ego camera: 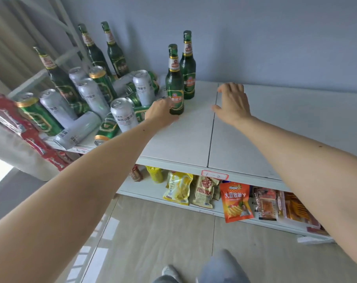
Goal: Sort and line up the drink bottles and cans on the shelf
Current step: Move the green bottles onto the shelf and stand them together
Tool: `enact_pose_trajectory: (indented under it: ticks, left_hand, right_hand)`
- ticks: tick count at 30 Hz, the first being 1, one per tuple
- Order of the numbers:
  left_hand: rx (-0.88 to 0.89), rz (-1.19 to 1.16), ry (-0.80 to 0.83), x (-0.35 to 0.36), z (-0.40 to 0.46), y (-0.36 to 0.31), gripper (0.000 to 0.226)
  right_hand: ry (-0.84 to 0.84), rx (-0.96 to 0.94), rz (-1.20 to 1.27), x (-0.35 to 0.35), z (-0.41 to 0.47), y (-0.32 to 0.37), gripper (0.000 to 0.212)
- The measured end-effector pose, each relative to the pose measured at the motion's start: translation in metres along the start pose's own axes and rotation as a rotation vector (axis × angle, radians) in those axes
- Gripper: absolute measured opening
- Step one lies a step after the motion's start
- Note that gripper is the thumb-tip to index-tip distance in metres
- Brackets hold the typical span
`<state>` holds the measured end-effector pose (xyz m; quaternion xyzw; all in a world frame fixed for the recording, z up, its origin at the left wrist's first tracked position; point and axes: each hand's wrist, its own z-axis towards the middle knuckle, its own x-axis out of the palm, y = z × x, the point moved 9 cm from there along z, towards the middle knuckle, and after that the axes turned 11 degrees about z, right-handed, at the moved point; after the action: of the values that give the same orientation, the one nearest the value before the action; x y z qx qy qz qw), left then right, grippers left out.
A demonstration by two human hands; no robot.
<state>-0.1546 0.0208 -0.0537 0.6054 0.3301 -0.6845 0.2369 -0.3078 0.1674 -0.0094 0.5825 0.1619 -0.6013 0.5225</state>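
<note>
I have my left hand (pixel 160 111) wrapped low round the front bottle (pixel 174 82), fingers curled at its base — it stands upright on the shelf (pixel 183 139), just in front of the back bottle (pixel 188 66) near the wall. My right hand (pixel 231 105) hovers to the right of that front bottle, fingers spread and relaxed, holding nothing; I cannot tell whether it touches the shelf. To the left of the front bottle sits the jumble: white cans (pixel 144 86), green cans (pixel 37 115), some tipped over, and three more bottles (pixel 114 52) behind them. I judge the step to be setting this bottle in line with the one behind it. Next calls for letting go without rocking it, then reaching left into the pile for another bottle — the fallen cans crowd close, so lift it out clear.
</note>
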Motion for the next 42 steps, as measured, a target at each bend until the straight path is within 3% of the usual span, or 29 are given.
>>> enact_pose_trajectory:
  ticks: [7,11,16,19,24,29,32,36,42]
  left_hand:
    - [0.034,0.109,-0.052,-0.010,0.044,0.028,0.035]
    - [0.066,0.277,-0.080,-0.015,0.062,0.028,0.043]
    - [0.087,0.268,-0.083,-0.017,0.085,0.022,0.063]
    - [0.102,0.271,-0.092,-0.016,0.099,0.018,0.072]
    - [0.163,0.363,-0.107,-0.012,0.119,0.013,0.079]
    - [0.217,0.372,-0.069,-0.011,0.122,0.011,0.077]
    - [0.291,0.326,-0.063,-0.016,0.120,-0.002,0.075]
    - [0.391,0.094,0.011,-0.019,0.113,-0.029,0.081]
    - [0.542,-0.030,0.103,-0.012,0.091,-0.108,0.082]
  right_hand:
    - [-0.036,-0.096,-0.046,0.019,0.063,0.047,0.051]
    - [-0.018,-0.104,-0.022,0.024,0.093,0.069,0.058]
    - [0.064,0.053,0.274,0.038,0.128,0.086,0.077]
    - [0.067,0.130,0.368,0.046,0.144,0.092,0.070]
    - [0.008,0.183,0.403,0.053,0.167,0.097,0.033]
    - [-0.029,0.178,0.444,0.050,0.158,0.098,0.037]
    - [-0.072,0.198,0.505,0.037,0.149,0.085,0.040]
    - [-0.125,0.214,0.541,0.009,0.129,0.067,0.038]
    - [-0.198,0.281,0.502,-0.039,0.078,0.017,0.034]
